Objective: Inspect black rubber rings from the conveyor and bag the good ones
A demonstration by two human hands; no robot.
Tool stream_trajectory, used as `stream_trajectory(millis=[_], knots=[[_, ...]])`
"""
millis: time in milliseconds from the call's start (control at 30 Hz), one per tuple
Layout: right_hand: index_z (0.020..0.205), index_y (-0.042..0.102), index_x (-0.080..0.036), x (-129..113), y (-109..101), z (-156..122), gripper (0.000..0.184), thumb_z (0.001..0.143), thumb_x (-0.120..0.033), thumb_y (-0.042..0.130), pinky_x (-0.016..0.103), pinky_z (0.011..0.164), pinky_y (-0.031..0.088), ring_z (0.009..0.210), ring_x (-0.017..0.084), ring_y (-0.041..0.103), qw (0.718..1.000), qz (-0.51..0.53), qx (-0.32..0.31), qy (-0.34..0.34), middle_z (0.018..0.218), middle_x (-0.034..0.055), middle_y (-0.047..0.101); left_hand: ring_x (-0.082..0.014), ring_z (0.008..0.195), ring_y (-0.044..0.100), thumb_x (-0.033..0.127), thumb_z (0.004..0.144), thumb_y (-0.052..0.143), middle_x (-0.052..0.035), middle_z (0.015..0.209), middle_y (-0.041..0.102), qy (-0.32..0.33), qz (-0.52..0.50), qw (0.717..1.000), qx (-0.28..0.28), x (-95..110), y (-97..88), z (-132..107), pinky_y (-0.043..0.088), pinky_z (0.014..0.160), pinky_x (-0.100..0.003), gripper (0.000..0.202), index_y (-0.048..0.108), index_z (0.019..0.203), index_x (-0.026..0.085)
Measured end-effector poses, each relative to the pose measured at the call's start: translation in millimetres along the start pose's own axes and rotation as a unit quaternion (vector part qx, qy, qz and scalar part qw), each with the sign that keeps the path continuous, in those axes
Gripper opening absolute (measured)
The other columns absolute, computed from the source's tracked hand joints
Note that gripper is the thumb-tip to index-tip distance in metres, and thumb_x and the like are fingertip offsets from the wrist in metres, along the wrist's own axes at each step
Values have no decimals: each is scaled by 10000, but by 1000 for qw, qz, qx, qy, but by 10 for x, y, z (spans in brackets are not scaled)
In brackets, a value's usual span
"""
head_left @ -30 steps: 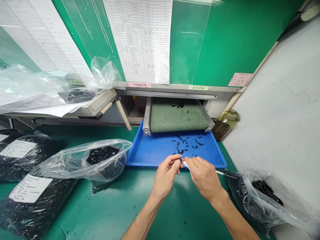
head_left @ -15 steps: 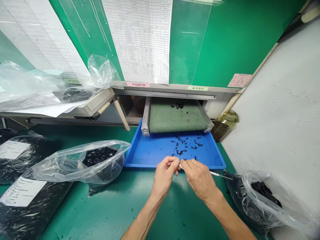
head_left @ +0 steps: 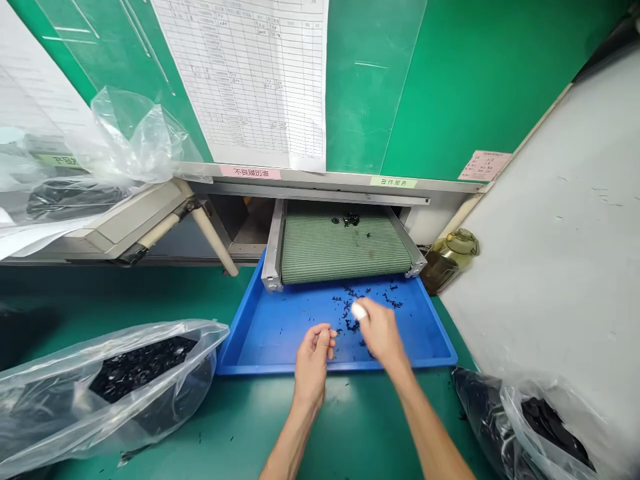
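My left hand (head_left: 314, 353) is over the front rim of the blue tray (head_left: 300, 368), thumb and fingertips pinched together. Whatever may be between them is too small to make out. To its right, my closed, motion-blurred right hand (head_left: 383, 333) is above the tray. A white part (head_left: 359, 311) shows at its thumb; the rest of the thin white-handled tool is hidden in or behind the hand. Small black branched pieces (head_left: 350, 325) lie scattered in the tray below and around my right hand.
A green conveyor belt (head_left: 345, 253) bearing a few black pieces ends over the tray's back. Clear bags of black parts stand left (head_left: 200, 387) and right (head_left: 493, 407). A yellow-green bottle (head_left: 453, 257) is near the white wall. A grey ledge (head_left: 125, 220) juts out at left.
My hands have come apart. My right hand has moved forward over the tray, and the tool's metal tip no longer shows. The view has shifted, so the left bag appears closer.
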State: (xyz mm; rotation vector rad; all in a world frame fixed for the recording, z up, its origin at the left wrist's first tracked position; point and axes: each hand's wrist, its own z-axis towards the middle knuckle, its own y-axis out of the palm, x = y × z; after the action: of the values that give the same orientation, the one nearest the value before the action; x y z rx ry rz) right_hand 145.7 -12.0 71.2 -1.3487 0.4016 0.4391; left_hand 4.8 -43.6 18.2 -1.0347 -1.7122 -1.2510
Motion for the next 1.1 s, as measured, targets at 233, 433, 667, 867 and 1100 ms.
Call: stream_trajectory(millis=[233, 433, 667, 867, 1100], knots=[[1086, 639, -156, 260, -303, 1769, 320, 848, -127, 428, 282, 739, 382, 899, 214, 577, 992, -117, 46, 14, 1030, 139, 621, -61, 532, 396, 409, 704, 704, 26, 678, 526, -107, -42, 993, -4, 157, -201, 51, 287, 449, -172, 378, 603, 978, 170], [1048, 661, -172, 231, -146, 2480, 310, 796, -95, 499, 259, 690, 373, 877, 202, 580, 993, -116, 13, 18, 1025, 122, 639, -46, 494, 318, 410, 716, 703, 40, 613, 454, -143, -78, 986, -25, 161, -233, 60, 235, 415, -167, 288, 572, 728, 154], [955, 657, -182, -3, -368, 1592, 243, 790, -103, 496, 235, 712, 390, 871, 168, 576, 995, -64, -23, -75, 935, 52, 653, -93, 687, 524, 341, 753, 685, -51, 875, 610, -142, -182, 970, -70, 328, -173, 146, 370, 515, -180, 255, 588, 901, 157], [900, 654, -206, -313, -344, 106, 280, 797, -55, 442, 237, 685, 425, 788, 138, 570, 948, 147, -144, -242, 862, 21, 618, -68, 554, 455, 443, 789, 617, -11, 688, 556, -100, -169, 969, -149, 543, 4, 7, 273, 427, -167, 309, 604, 839, 138], [1071, 549, -209, -331, -493, -572, 286, 863, -118, 373, 250, 739, 457, 843, 139, 569, 954, 184, -144, -188, 923, 26, 607, -47, 553, 488, 329, 683, 753, -27, 716, 602, -120, -160, 962, -185, 600, -30, -431, 383, 492, -158, 307, 684, 879, 102]])
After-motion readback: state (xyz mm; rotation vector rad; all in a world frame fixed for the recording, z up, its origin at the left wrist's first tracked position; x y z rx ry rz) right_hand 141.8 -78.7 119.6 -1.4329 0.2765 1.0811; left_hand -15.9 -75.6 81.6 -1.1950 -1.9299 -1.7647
